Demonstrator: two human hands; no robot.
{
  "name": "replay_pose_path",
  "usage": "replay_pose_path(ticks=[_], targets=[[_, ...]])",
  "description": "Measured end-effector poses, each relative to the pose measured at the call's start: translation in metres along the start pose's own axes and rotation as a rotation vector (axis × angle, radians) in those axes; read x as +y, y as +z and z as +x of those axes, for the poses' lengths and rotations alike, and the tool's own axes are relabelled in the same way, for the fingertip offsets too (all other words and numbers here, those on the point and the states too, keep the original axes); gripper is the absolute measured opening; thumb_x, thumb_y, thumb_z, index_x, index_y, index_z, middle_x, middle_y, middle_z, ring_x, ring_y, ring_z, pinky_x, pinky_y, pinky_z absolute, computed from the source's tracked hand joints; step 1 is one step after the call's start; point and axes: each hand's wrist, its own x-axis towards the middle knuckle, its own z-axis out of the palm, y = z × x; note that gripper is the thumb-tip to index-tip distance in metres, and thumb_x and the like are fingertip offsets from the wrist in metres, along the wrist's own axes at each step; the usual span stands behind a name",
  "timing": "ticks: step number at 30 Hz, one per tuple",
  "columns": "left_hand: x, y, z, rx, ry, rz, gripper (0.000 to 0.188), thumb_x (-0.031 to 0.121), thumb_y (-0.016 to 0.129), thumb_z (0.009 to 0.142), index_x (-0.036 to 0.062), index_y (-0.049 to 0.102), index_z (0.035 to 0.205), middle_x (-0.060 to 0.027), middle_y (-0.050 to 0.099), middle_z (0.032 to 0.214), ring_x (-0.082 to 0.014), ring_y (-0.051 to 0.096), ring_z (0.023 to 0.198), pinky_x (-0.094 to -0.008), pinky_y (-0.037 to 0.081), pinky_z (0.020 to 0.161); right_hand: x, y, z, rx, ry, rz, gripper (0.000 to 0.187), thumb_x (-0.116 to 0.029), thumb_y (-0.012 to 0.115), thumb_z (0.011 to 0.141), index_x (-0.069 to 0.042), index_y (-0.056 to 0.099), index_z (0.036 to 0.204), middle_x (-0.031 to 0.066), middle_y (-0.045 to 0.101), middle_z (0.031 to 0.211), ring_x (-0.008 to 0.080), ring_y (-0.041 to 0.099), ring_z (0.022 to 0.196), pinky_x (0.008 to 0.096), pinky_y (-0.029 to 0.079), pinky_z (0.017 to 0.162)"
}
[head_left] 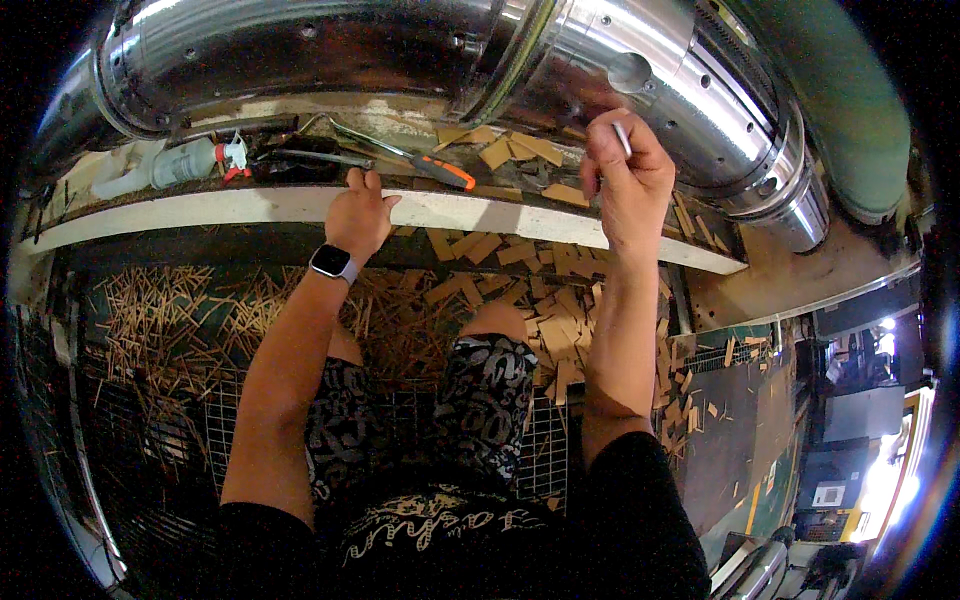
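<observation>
My right hand (632, 178) is raised in front of the shiny metal cylinder (560, 70). Its fingers are closed round a short silvery metal rod (622, 138); most of the rod is hidden in the hand. My left hand (360, 215) lies over the white beam (255, 207), its fingers reaching forward and the thumb apart. Those fingertips are close to the end of a dark metal tool (330, 157), and whether they touch it I cannot tell. Right of them lies a tool with an orange and black handle (447, 172).
A clear spray bottle (185, 163) with a red and white trigger lies at the left of the ledge. Brown flat offcuts (562, 335) and thin strips (160, 305) cover the floor below the beam. A green roller (860, 120) stands at the upper right.
</observation>
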Motion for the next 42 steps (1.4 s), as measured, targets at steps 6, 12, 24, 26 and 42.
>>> replay_pose_path(ticks=[6,12,24,26,42], targets=[[-0.001,0.004,-0.001,0.083,0.024,-0.015,0.049,0.038,0.050,0.084,-0.0028,0.039,0.108,-0.0218,0.043,0.106,-0.0306,0.058,0.064,-0.0348,0.051,0.050,0.007,-0.001,-0.002,0.020,0.032,-0.058,0.038,-0.029,0.047,0.089,-0.005,0.044,0.060,-0.0005,0.040,0.056,0.0051,0.035,0.044,0.0189,0.028,0.038],[0.007,-0.016,0.002,-0.165,-0.057,-0.074,0.051,0.040,0.046,0.085,-0.0043,0.040,0.109,-0.0270,0.040,0.114,-0.0351,0.059,0.077,-0.0397,0.051,0.060,-0.003,0.001,-0.004,0.035,0.147,0.152,0.040,-0.029,0.038,0.089,-0.005,0.035,0.056,0.0063,0.040,0.059,0.0137,0.036,0.041,0.0250,0.035,0.041],[0.001,0.000,0.001,-0.004,0.002,-0.040,0.046,0.037,0.051,0.083,-0.0031,0.040,0.103,-0.0189,0.044,0.098,-0.0291,0.058,0.064,-0.0327,0.050,0.049,0.009,-0.016,-0.008,-0.350,0.086,0.649,0.029,-0.027,0.043,0.086,-0.001,0.048,0.094,0.0125,0.046,0.101,0.0233,0.050,0.081,0.0457,0.039,0.084],[0.003,-0.004,0.000,0.002,0.003,-0.041,0.045,0.037,0.051,0.083,-0.0031,0.041,0.102,-0.0188,0.044,0.097,-0.0290,0.058,0.064,-0.0326,0.050,0.050,0.008,-0.016,-0.008,-0.431,0.104,0.618,0.032,-0.029,0.045,0.087,0.000,0.049,0.099,0.0137,0.046,0.106,0.0271,0.051,0.092,0.0475,0.036,0.089],[0.004,-0.008,-0.001,0.037,0.000,-0.051,0.041,0.035,0.052,0.082,-0.0021,0.042,0.097,-0.0181,0.045,0.092,-0.0301,0.057,0.062,-0.0354,0.050,0.051,0.024,-0.030,0.017,-0.800,0.084,0.735,0.046,-0.034,0.050,0.085,0.003,0.043,0.111,0.0128,0.045,0.107,0.0249,0.046,0.103,0.0375,0.034,0.092]])
